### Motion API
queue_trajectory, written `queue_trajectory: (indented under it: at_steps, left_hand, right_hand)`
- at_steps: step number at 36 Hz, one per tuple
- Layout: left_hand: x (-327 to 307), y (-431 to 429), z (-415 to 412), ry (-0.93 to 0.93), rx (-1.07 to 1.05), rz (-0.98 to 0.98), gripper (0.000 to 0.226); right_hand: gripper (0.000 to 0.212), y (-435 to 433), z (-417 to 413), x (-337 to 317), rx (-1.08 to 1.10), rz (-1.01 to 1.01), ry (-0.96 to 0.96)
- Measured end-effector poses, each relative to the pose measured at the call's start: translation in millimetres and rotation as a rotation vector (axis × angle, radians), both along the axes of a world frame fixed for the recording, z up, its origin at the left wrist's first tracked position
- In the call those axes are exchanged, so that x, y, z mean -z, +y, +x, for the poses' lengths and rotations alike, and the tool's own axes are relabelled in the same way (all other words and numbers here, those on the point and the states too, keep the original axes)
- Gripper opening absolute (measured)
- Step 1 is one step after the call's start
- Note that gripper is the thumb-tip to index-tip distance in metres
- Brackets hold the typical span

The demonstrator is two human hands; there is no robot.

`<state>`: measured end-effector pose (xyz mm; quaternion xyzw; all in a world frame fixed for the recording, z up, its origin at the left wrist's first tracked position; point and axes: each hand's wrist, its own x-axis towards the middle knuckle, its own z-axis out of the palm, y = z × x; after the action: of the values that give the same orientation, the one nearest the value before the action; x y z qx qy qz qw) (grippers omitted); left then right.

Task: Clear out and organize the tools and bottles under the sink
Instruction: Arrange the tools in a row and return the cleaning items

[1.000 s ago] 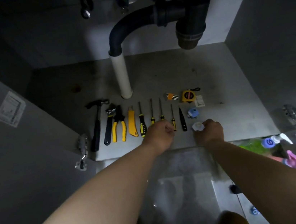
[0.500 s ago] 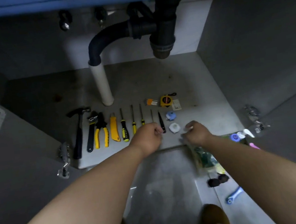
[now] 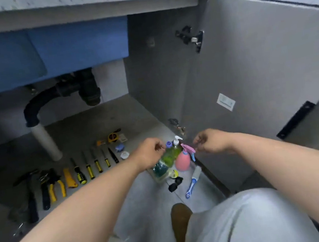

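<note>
Reaching left hand (image 3: 149,155), right hand (image 3: 208,141) (fingers (image 3: 197,141) curled)

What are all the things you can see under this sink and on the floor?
hammer: one, black, left end of the tool row
wrench: one, black, beside the hammer
pliers: one, yellow handles, next along
cutter: one, yellow, right of the pliers
screwdrivers: four, yellow and black, middle of row
tape measure: one, yellow, behind the row
green bottles: probably two, floor in front
pink spray bottle: one, beside the green ones
brush: one, blue and white, floor on right
sink: one, blue, top left
drain pipe: one, black, under the sink
left hand: fingers curled, above the bottles
right hand: fingers curled, near the pink sprayer
</note>
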<state>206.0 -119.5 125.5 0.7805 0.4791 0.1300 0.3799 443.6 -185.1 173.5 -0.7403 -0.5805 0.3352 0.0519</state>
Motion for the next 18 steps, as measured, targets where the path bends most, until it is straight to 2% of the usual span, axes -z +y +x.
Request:
queue_trajectory:
  at_steps: [3,6,12,18]
  left_hand:
    - [-2.5,-16.3,7.3,0.049,0.05,0.017,0.013]
    - [-1.0,-23.7,10.0,0.119,0.065,0.017,0.017]
    - [16.9,-28.8,11.0,0.266,0.07,0.011,0.018]
    - [52.1,-23.3,13.9,0.322,0.071,-0.077,0.015]
  right_hand:
    - [0.036,-24.8,17.7,1.4,0.051,-0.022,0.08]
    - [0.022,-33.4,33.7,17.1,0.075,-0.084,0.118]
    - [0.012,-46.9,48.4,76.0,0.168,-0.203,0.29]
    - [0.01,-49.3,47.0,143.8,0.187,-0.322,0.322]
